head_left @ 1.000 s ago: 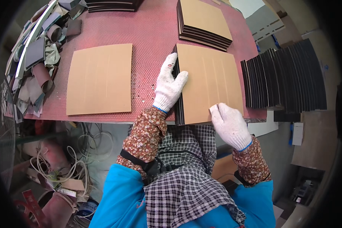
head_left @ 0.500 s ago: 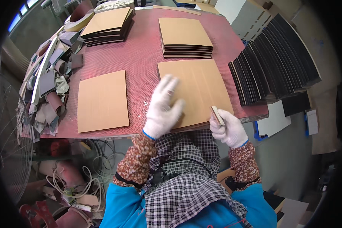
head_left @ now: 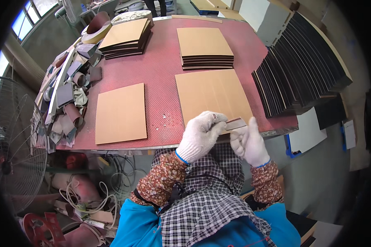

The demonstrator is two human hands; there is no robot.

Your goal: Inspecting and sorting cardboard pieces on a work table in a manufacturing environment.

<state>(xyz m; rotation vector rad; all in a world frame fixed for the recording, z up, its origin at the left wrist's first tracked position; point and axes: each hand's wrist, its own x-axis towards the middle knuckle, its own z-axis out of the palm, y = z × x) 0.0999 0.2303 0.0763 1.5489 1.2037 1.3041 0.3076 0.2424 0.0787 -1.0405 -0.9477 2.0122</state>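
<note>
My left hand (head_left: 203, 136), in a white knitted glove, pinches one end of a small flat block (head_left: 236, 124) with a pale greyish face and a dark reddish edge. My right hand (head_left: 251, 145), gloved too, is at the block's other end. Its thumb points up, apart from the bent fingers, which are close against the block's lower side. Both hands are over the near edge of a tan board (head_left: 212, 92) lying on the red table. A second tan board (head_left: 121, 114) lies flat to the left.
Two stacks of tan boards, one at the back left (head_left: 125, 33) and one at the back middle (head_left: 205, 42), stand on the red table (head_left: 160, 82). Dark boards (head_left: 301, 70) lean in a row at right. Sandpaper scraps (head_left: 72, 111) clutter the left edge; a fan (head_left: 18, 144) stands beyond.
My left hand has moved right from above the board and taken hold of the block. The right hand's thumb has lifted off it. The view has shifted slightly.
</note>
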